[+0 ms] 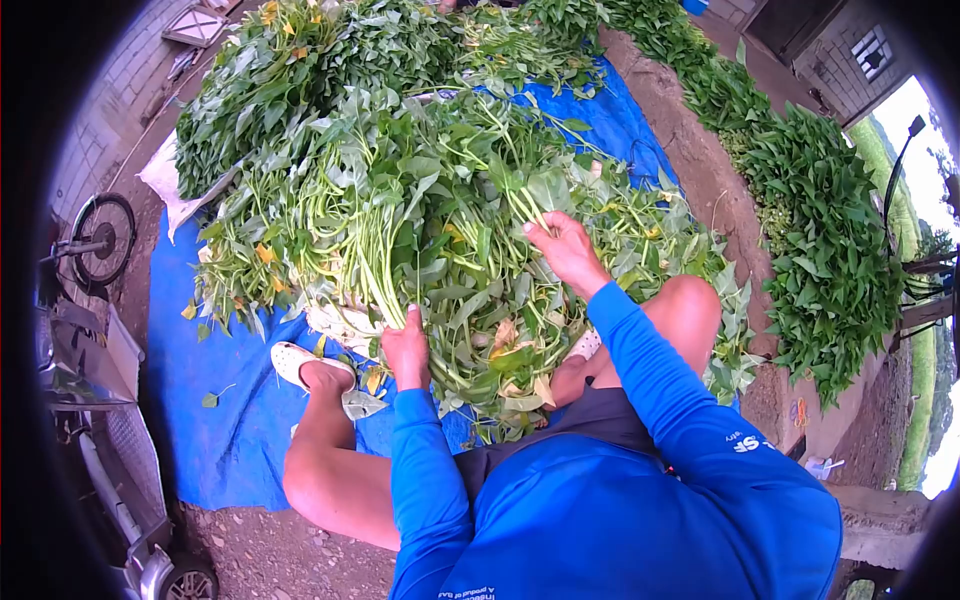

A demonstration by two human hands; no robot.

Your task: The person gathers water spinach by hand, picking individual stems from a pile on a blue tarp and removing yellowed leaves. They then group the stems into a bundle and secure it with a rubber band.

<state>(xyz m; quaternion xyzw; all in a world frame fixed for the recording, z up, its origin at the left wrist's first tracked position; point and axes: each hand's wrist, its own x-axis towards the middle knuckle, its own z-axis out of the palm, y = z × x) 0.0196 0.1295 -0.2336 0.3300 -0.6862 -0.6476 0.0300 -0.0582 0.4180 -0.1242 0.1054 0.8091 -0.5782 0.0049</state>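
My left hand (405, 352) is closed round the lower ends of a bunch of water spinach (372, 255), whose long pale-green stems fan upward to the leaves. To the right, my right hand (570, 252) pinches a few water spinach stems (522, 204), their leafy ends pointing up and away from me. Both hands are over a wide, loose heap of water spinach (470, 240) with some yellowed leaves mixed in. Part of the heap is hidden behind my hands and the stems they hold.
A blue tarp (215, 400) lies under the heap, between my legs and beyond. Bunched greens (320, 60) are piled at the far left. More greens (820, 250) line a raised ledge (680, 130) on the right. A wheel (103, 240) and metal vehicle parts stand at left.
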